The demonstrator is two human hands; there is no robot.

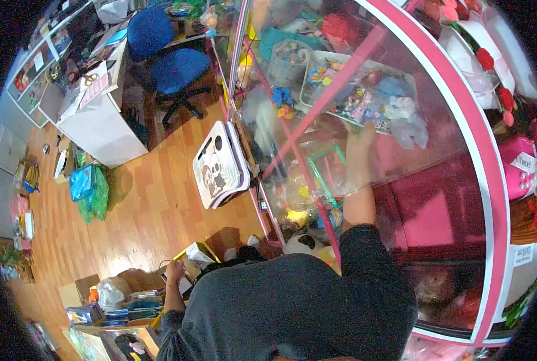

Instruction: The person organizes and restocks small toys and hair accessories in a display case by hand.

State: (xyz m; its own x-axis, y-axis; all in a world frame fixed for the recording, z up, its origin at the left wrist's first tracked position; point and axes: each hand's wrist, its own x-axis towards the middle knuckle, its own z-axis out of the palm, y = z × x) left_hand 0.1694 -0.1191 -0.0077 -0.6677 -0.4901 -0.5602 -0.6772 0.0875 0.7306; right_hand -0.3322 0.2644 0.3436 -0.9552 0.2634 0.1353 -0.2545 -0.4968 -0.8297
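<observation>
Seen through a clear panel, my right hand (361,137) reaches into a pink-framed case. It is at the near edge of a white tray (322,55), its fingers partly hidden there and seemingly gripping the rim. Small colourful trinkets (364,99) and several clear plastic bags (404,111) fill the tray. Down at the left, my left hand (175,272) is closed beside a yellow-edged container (211,249) with a white box (197,255) in it. What its fingers hold is too small to make out.
A green frame (316,171) and a speckled bin (289,63) are inside the case. Cartoon-printed boards (220,165) lean outside it. A blue chair (181,69), a white desk (103,129) and green bags (94,201) stand on the wooden floor. Packed goods (115,310) lie lower left.
</observation>
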